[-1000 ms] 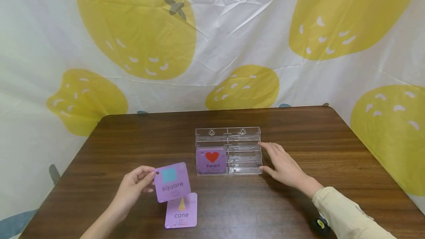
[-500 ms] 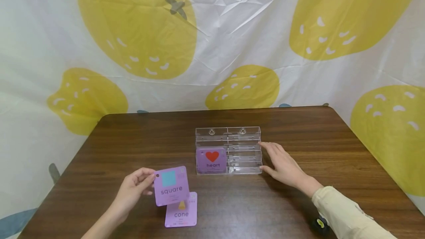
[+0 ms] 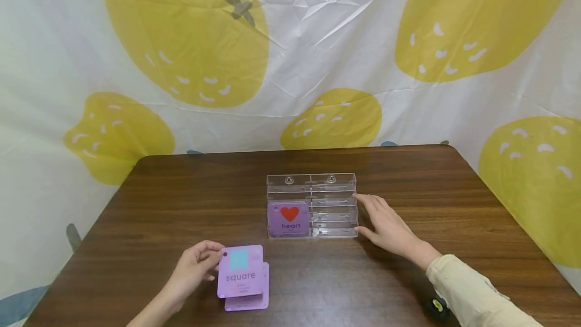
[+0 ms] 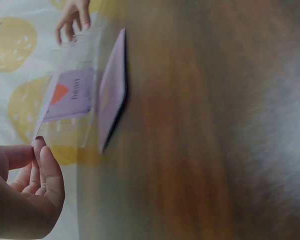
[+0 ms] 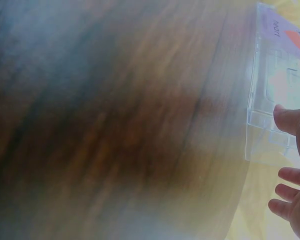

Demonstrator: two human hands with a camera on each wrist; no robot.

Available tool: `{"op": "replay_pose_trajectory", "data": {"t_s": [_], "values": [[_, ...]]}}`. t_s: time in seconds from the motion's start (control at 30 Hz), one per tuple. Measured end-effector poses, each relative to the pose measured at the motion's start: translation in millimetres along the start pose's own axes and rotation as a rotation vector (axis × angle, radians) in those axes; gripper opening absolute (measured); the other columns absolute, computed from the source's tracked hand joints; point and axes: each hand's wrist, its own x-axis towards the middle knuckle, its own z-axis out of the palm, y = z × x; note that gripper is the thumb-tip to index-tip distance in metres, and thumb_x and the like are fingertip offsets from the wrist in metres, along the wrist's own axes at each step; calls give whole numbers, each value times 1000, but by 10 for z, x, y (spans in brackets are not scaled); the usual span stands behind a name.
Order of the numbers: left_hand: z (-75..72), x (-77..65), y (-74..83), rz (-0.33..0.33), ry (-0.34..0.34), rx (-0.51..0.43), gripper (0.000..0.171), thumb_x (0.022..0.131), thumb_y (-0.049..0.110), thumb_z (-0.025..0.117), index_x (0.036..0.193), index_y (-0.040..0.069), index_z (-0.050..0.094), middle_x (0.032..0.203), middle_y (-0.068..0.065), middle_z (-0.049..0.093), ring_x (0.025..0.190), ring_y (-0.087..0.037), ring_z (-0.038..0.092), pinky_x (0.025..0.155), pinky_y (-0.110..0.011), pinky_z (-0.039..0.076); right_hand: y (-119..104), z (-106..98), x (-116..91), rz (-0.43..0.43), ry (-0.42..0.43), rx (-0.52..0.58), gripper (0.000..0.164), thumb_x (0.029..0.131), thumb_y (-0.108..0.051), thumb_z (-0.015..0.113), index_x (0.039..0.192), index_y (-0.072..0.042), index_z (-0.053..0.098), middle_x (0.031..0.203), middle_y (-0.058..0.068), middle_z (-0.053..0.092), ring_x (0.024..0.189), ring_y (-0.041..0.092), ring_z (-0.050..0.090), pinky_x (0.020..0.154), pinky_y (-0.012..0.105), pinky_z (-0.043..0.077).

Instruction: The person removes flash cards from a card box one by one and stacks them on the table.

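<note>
My left hand [image 3: 192, 272] pinches a purple flashcard reading "square" [image 3: 242, 274] by its left edge, between thumb and fingers. It is tilted up over a second purple flashcard [image 3: 254, 304], which lies on the table mostly covered in the head view. In the left wrist view, this lower card [image 4: 113, 92] is seen nearly edge-on. Beyond them stands a clear plastic tiered rack [image 3: 333, 218] with two columns; a purple "heart" card [image 3: 289, 220] sits in its front left compartment. My right hand [image 3: 390, 226] touches the rack's right side, thumb at the front corner [image 5: 285, 119], fingers extended.
The brown wooden table [image 3: 181, 196] reaches back to a white curtain [image 3: 331, 39] printed with yellow fruit. Beside the right sleeve [image 3: 472, 286] lies a small black object [image 3: 438, 307] with a yellow-green mark.
My left hand has lowered the square card toward me and slightly right, so it now covers most of the cone card. My right hand and the rack have stayed put.
</note>
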Motion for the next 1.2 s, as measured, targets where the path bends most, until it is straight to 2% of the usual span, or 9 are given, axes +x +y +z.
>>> {"op": "replay_pose_trajectory", "data": {"t_s": [0.33,0.5,0.63,0.8,1.03,1.2], "values": [[98,23,-166,-9,-32,49,22,88,7,53,106,-6,54,84,-7,64,68,-14,57,56,-25,48,-2,0,-1,-1,2,-3,75,73,-19,75,133,0,35,126,16,47,115,31,42,96,44,35],[128,37,-223,18,-68,72,21,88,5,53,105,-8,54,84,-9,65,66,-15,59,55,-26,48,-2,2,-2,-4,7,-2,74,73,-19,75,133,0,35,125,16,47,115,31,42,96,44,35],[153,40,-244,25,-68,89,20,87,5,55,103,-8,55,82,-9,65,64,-16,59,53,-27,48,-3,3,-1,-9,14,0,74,73,-18,76,132,0,35,125,16,47,115,31,42,96,44,35],[181,48,-245,54,-14,170,15,84,5,58,96,-5,59,78,-9,66,58,-15,59,49,-25,47,-3,5,-2,-9,11,-2,75,73,-18,76,133,0,35,125,16,47,115,30,42,96,44,35],[220,54,-218,114,98,341,5,78,3,63,83,2,64,68,-3,65,52,-11,56,47,-22,44,-5,0,-5,6,-1,6,75,74,-19,75,133,-1,34,126,16,46,116,30,41,96,44,35],[236,45,-197,118,145,457,4,76,7,68,78,7,64,63,4,61,50,-7,52,48,-21,39,-2,4,-6,11,-3,10,75,74,-19,75,134,-1,34,127,16,46,116,30,41,97,44,35]]}}
